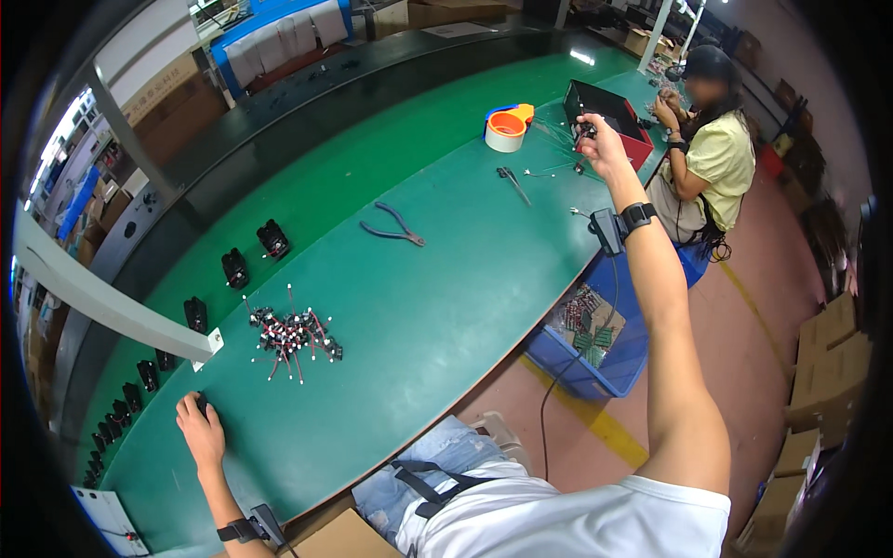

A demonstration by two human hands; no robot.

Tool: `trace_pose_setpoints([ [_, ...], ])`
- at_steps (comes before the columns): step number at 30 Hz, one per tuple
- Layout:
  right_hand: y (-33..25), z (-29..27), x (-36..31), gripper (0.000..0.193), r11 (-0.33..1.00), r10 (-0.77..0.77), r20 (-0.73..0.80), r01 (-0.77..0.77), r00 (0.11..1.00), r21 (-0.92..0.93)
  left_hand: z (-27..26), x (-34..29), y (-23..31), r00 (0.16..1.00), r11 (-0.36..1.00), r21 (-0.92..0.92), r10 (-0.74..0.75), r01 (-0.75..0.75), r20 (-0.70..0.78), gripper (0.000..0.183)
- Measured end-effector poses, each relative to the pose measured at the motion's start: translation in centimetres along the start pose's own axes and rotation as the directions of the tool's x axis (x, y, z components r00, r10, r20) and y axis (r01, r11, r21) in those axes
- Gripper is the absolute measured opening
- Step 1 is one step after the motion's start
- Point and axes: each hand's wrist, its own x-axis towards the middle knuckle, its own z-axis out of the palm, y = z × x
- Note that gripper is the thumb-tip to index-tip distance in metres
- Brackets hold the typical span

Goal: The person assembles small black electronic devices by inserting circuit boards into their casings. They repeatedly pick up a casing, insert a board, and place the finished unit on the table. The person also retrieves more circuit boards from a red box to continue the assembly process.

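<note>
My right hand [603,147] is stretched out to the far right, its fingers closed on a small black part with thin wires [586,130]. It is in front of an open black-and-red box [636,144]. Low at the left, my left hand [199,433] rests at the table, fingers curled over a small black block [202,403], mostly covered by them. Between my hands, nearer the left one, lies a pile of small black parts with red and black wires and white connectors [293,335].
On the green table [437,307] lie blue-handled pliers [394,226], a tweezer-like tool [513,184] and tape rolls [505,128]. Black housings [235,268] line the far left side. A grey post [112,288] crosses there. A blue bin [595,363] stands below; a co-worker [712,149] sits right.
</note>
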Motion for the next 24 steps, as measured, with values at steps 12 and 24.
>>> trace_pose_setpoints([
  [12, 7.8, 28.6, -24.5, 0.022, 0.918, 0.379, 0.799, -0.082, 0.467, -0.388, -1.8, 0.2, 0.8, 0.998, 0.989, -0.135, 0.058, -0.054, 0.028, 0.041],
  [24, 17.1, 38.5, -32.7, 0.021, 0.940, 0.272, 0.940, 0.152, 0.205, -0.305, -3.8, 0.2, 6.5, 0.961, 0.827, -0.516, 0.276, -0.223, 0.026, 0.034],
])
